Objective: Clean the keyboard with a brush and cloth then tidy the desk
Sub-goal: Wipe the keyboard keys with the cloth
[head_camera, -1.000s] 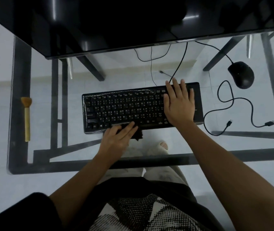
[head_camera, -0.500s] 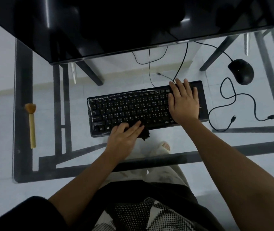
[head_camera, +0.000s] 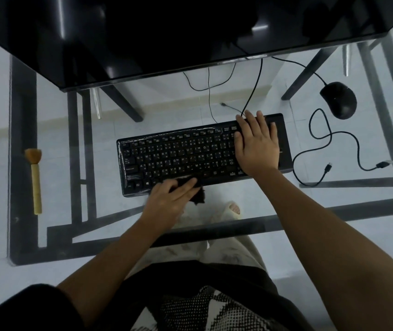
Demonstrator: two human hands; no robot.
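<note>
Head view showed the left hand (head_camera: 169,199) pressing the cloth (head_camera: 199,199) flat-fingered on the keyboard (head_camera: 178,154) near edge, right hand (head_camera: 256,144) spread on its right end; a hard swipe might skid it across the glass desk (head_camera: 322,211).

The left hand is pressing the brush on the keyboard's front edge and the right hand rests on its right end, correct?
No: the left hand presses a dark cloth, not the brush, on the keyboard front. The brush lies untouched at the left of the desk. The head view shows this.
</note>
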